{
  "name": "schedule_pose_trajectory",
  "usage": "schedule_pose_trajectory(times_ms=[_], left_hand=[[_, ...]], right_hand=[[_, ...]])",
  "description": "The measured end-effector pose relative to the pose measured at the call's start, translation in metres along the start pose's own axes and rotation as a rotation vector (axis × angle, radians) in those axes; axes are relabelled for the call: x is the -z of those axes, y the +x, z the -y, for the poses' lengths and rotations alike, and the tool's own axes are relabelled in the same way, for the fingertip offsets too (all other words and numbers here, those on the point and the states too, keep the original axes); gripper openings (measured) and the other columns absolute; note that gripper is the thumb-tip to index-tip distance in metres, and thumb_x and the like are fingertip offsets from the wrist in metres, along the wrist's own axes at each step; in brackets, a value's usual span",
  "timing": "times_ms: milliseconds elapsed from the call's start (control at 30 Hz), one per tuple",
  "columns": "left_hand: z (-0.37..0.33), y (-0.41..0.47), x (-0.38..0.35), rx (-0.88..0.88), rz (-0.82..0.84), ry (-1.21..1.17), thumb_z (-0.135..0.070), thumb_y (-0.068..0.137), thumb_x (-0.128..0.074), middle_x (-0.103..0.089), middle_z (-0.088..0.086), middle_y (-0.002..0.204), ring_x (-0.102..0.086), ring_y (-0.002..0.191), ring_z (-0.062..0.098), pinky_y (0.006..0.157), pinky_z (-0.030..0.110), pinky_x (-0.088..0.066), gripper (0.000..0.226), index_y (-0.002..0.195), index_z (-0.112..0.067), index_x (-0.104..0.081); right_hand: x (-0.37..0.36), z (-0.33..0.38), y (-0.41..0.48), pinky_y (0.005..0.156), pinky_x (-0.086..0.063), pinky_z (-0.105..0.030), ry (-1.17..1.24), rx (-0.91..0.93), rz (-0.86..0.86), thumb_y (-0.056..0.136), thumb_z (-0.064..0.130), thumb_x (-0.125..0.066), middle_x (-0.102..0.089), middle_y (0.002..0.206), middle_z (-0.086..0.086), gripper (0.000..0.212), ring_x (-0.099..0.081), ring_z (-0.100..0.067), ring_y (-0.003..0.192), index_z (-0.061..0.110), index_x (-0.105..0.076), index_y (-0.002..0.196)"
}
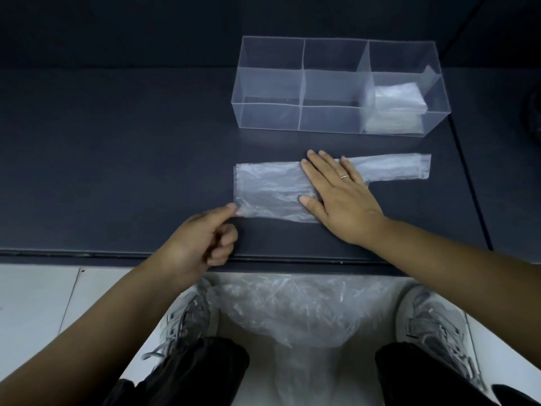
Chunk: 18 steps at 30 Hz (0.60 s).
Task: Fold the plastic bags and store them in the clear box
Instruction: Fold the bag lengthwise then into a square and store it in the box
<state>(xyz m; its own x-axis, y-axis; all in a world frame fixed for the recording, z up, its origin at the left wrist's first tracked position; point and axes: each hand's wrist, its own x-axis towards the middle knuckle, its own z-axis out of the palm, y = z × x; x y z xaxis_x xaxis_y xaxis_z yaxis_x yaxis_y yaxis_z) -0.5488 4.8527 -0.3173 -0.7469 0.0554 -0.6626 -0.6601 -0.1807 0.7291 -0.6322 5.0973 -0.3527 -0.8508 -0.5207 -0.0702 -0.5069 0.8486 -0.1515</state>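
Observation:
A translucent plastic bag (269, 189), folded into a long strip, lies flat on the dark table (117, 159), its narrow handle end pointing right. My right hand (339, 194) presses flat on the middle of the strip with fingers spread. My left hand (202, 241) pinches the strip's near-left corner between thumb and forefinger, the other fingers curled. The clear box (304, 86) stands behind the bag, split into several compartments. Folded bags (395, 108) are stacked in its right-hand part; the other compartments hold nothing.
A heap of loose plastic bags (307, 312) lies on the pale floor between my two grey shoes, below the table's front edge (117, 254). A seam in the tabletop runs along the right side, with a dark round object at the far right edge.

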Motion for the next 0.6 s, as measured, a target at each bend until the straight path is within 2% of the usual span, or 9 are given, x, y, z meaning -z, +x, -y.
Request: schedule_pose_trajectory(times_ms=[133, 300, 367, 433, 600], left_hand=[[-0.0034, 0.0002, -0.0068, -0.056, 0.081, 0.032, -0.036, 0.085, -0.058, -0.038, 0.001, 0.05, -0.025, 0.035, 0.01, 0.033, 0.014, -0.021, 0.018, 0.072, -0.023, -0.057], [-0.0097, 0.0072, -0.0031, -0.171, -0.167, 0.042, -0.024, 0.096, -0.053, -0.045, -0.001, 0.05, -0.03, 0.034, 0.011, 0.034, 0.015, -0.022, 0.007, 0.096, -0.017, -0.053], [-0.0097, 0.0084, -0.0012, -0.165, -0.174, 0.037, -0.027, 0.098, -0.05, -0.045, -0.001, 0.049, -0.031, 0.034, 0.011, 0.034, 0.015, -0.022, 0.012, 0.102, -0.016, -0.054], [-0.0085, 0.0081, -0.0017, -0.114, -0.115, 0.056, -0.033, 0.098, -0.048, -0.045, -0.001, 0.049, -0.031, 0.034, 0.011, 0.035, 0.015, -0.023, 0.022, 0.106, -0.014, -0.055], [-0.0077, 0.0052, -0.0047, -0.007, 0.01, 0.137, -0.045, 0.093, -0.051, -0.041, 0.002, 0.05, -0.028, 0.036, 0.013, 0.036, 0.016, -0.022, 0.03, 0.082, -0.019, -0.063]], right_hand=[[0.0011, 0.0013, -0.0003, 0.12, 0.004, -0.035, -0.004, -0.008, 0.007, 0.099, 0.051, -0.025, -0.009, 0.161, 0.0, 0.065, -0.004, -0.014, 0.148, 0.017, -0.014, 0.153], [0.0008, 0.0011, -0.0002, 0.12, 0.004, -0.036, 0.001, -0.003, 0.004, 0.099, 0.051, -0.024, -0.008, 0.161, 0.0, 0.065, -0.002, -0.015, 0.149, 0.016, -0.013, 0.153], [0.001, 0.0012, -0.0006, 0.12, 0.004, -0.036, -0.002, -0.003, 0.005, 0.099, 0.051, -0.023, -0.007, 0.161, -0.001, 0.066, -0.002, -0.015, 0.149, 0.016, -0.013, 0.154], [0.0012, 0.0012, -0.0008, 0.12, 0.005, -0.036, -0.002, -0.003, 0.007, 0.099, 0.052, -0.022, -0.007, 0.162, -0.001, 0.066, -0.001, -0.015, 0.149, 0.016, -0.012, 0.154], [0.0009, 0.001, -0.0008, 0.12, 0.006, -0.035, -0.001, -0.003, 0.007, 0.099, 0.052, -0.021, -0.008, 0.161, -0.001, 0.066, -0.002, -0.015, 0.148, 0.016, -0.013, 0.154]])
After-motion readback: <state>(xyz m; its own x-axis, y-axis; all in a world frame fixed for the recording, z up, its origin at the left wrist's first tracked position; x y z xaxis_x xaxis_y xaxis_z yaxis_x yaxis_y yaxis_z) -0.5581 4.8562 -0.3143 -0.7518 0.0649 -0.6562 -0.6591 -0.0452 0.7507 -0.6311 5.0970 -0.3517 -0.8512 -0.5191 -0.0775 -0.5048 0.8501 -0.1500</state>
